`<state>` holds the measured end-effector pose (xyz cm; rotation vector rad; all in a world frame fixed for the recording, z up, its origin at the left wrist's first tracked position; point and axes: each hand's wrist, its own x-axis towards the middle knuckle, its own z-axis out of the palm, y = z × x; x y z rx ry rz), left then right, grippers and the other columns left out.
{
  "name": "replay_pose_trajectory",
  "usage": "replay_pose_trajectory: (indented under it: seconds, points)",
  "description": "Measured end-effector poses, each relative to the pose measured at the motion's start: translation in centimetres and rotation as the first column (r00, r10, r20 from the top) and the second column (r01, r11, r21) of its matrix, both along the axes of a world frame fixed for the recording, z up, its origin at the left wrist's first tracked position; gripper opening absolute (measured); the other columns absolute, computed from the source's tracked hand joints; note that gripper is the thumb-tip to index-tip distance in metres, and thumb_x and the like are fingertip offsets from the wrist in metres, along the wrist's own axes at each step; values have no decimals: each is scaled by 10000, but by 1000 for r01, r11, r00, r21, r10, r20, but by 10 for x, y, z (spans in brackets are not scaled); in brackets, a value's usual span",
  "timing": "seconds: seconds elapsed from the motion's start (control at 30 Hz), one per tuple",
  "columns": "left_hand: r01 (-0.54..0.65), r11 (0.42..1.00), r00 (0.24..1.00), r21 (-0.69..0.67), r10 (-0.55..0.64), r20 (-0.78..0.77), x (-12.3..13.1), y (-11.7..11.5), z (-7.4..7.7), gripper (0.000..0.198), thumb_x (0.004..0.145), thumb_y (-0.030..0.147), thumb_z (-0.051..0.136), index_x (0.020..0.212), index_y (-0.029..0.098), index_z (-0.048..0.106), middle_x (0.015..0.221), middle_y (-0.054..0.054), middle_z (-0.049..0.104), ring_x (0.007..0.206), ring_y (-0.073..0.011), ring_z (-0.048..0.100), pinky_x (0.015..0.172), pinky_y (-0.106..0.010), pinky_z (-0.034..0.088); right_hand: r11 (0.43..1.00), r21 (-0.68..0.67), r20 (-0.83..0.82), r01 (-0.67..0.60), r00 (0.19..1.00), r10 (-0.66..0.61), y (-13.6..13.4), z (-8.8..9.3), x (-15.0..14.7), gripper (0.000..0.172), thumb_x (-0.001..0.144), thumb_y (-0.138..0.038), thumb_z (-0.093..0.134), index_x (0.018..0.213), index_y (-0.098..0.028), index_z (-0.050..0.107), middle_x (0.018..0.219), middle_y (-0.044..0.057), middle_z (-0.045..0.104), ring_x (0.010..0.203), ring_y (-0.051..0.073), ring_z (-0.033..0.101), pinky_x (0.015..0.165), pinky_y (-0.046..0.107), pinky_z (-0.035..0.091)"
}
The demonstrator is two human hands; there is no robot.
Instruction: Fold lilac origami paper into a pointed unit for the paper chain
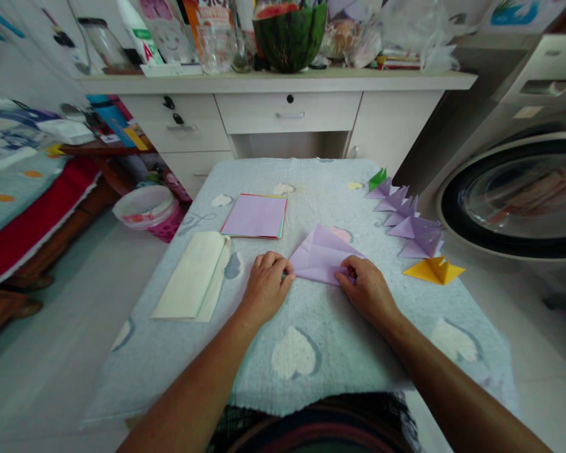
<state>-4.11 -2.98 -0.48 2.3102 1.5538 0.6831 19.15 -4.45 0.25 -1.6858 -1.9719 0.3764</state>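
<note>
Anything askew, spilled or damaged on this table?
I see nothing spilled or damaged. The paper stack is slightly uneven: red and green edges peek out beneath its purple top sheet.

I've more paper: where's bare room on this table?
Bare cloth lies between the paper stack and folded row, beyond the purple sheet; and between the forearms. Crowded: along that row, where stack nears cream paper, and between left hand and right hand.

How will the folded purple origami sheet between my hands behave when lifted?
The origami sheet should be light, since it looks thin. Its visible creases suggest it may hinge along them. Its surface looks matte, so it probably won't feel slippery.
</note>
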Motion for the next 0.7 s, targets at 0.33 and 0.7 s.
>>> replay_pose_trajectory:
  seconds: [0.33, 0.7]
  points:
    - [-99, 995, 994, 5, 99, -38, 5, 1, 1, 47, 865, 240, 587, 836, 206, 602, 967, -61, 562, 991, -248, 514, 911, -420, 413, 993, -54, -128, 107, 985, -113, 3, -8, -4, 384, 778, -244, 549, 1144, -170, 461, 723, -9, 574, 672, 177, 547, 633, 285, 390]
    - [-106, 994, 993, 3, 106, -46, 5, 2, 0, 59, 854, 225, 572, 800, 208, 588, 958, -65, 560, 970, -250, 511, 901, -436, 418, 984, -10, -17, 181, 983, -181, 0, -6, -8, 398, 800, -221, 502, 1176, -112, 432, 749, 40, 596, 672, 197, 542, 638, 306, 394]
